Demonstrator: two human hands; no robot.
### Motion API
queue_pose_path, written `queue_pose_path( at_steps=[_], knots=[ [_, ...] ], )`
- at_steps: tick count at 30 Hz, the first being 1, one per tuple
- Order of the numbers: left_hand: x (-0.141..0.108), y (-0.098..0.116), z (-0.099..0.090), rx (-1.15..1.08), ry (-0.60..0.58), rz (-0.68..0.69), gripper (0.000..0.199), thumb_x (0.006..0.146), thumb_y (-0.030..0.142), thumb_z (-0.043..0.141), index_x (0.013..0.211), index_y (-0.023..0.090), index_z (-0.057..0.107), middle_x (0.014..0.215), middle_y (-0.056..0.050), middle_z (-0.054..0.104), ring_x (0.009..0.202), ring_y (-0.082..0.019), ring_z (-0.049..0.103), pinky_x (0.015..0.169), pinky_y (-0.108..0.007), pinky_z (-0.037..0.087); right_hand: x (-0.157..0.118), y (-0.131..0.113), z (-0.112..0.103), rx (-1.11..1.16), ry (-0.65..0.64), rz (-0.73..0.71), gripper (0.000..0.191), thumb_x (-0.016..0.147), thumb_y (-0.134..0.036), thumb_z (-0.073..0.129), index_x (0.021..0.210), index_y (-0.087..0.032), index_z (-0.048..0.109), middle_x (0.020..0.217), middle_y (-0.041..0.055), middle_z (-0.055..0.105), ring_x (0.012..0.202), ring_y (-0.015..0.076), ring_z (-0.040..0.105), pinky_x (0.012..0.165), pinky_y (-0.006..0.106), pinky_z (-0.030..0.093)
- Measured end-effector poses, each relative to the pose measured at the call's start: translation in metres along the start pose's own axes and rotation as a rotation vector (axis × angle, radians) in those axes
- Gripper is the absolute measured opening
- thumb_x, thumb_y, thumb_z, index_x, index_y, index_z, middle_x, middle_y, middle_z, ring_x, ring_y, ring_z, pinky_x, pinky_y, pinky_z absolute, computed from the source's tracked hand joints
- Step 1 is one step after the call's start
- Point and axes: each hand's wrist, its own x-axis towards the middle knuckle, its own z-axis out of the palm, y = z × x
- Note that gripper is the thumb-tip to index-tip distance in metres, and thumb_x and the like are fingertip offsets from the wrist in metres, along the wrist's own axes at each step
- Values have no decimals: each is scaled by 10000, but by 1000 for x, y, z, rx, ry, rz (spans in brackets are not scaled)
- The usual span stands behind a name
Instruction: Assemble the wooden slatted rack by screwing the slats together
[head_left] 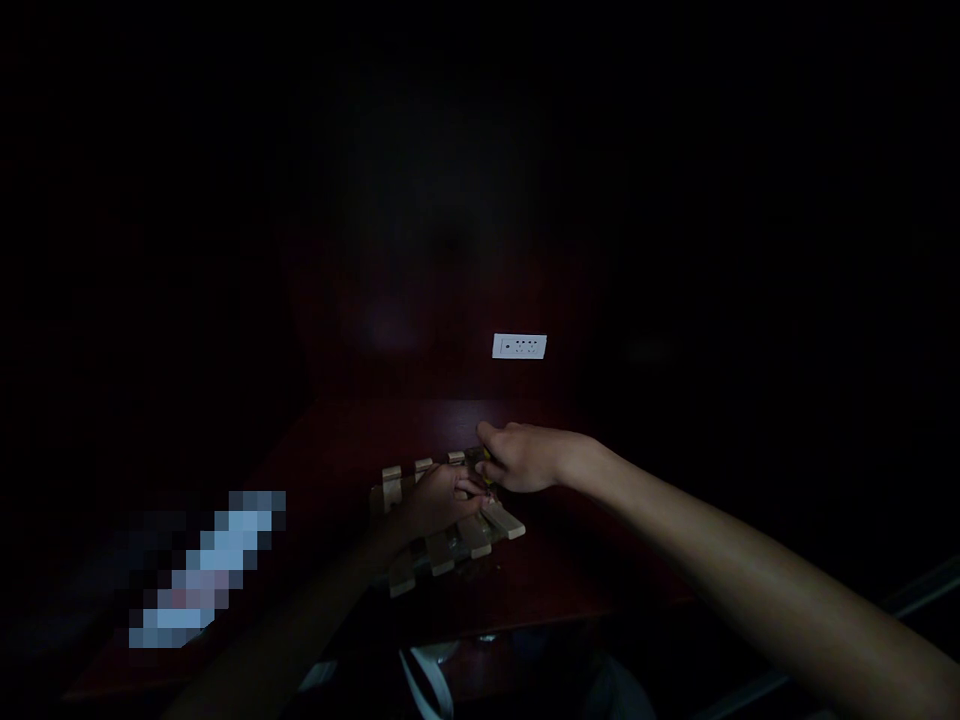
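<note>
On the dark red table lies a slatted wooden piece [439, 553], pale short slats set side by side across it. My left hand [439, 498] rests over its middle, fingers bent and pressing on the slats near the right end. Just above that end, my right hand [523, 456] is closed around a small yellow-handled tool, which looks like a screwdriver [487, 466]. Its tip points down by my left fingertips; dim light hides whether it touches a slat. The rightmost slat [504, 519] sits at a slant to the others.
A white socket plate [519, 346] is on the dark wall behind the table [390, 418]. At the left, a bright pixelated patch [217, 565] covers something on the table. Below the front edge a pale strap [427, 685] shows. Deep shadow covers the surroundings.
</note>
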Motion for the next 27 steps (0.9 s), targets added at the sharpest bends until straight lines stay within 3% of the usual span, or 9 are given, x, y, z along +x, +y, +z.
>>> queue_pose_path(
  at_steps=[4, 8, 13, 27],
  knots=[
    [-1, 5, 0, 15, 7, 14, 190, 792, 280, 606, 902, 141, 675, 899, -69, 742, 808, -205, 683, 714, -281, 511, 0, -2, 2, 22, 54, -57, 333, 925, -384, 427, 1137, -135, 491, 1006, 158, 645, 780, 207, 607, 607, 298, 413],
    [1, -5, 1, 9, -3, 9, 184, 806, 256, 601, 928, 136, 670, 925, -75, 742, 847, -212, 686, 725, -284, 514, -3, 3, 7, 4, 91, -132, 236, 946, -330, 419, 1103, -172, 500, 936, 111, 651, 732, 175, 592, 589, 273, 377],
    [1, -9, 3, 9, 14, 4, 199, 813, 258, 610, 952, 127, 667, 941, -79, 738, 848, -205, 689, 735, -284, 515, -7, 8, 6, -13, 20, -106, 265, 918, -302, 485, 1135, -150, 491, 886, 107, 644, 704, 172, 582, 574, 269, 375],
    [-1, 4, 1, 37, 29, -17, 161, 785, 250, 600, 900, 159, 666, 924, -48, 742, 866, -209, 691, 746, -286, 514, -8, 7, -4, -34, 15, -54, 260, 874, -326, 539, 1041, -137, 599, 815, 91, 655, 646, 167, 580, 502, 261, 341]
  ],
)
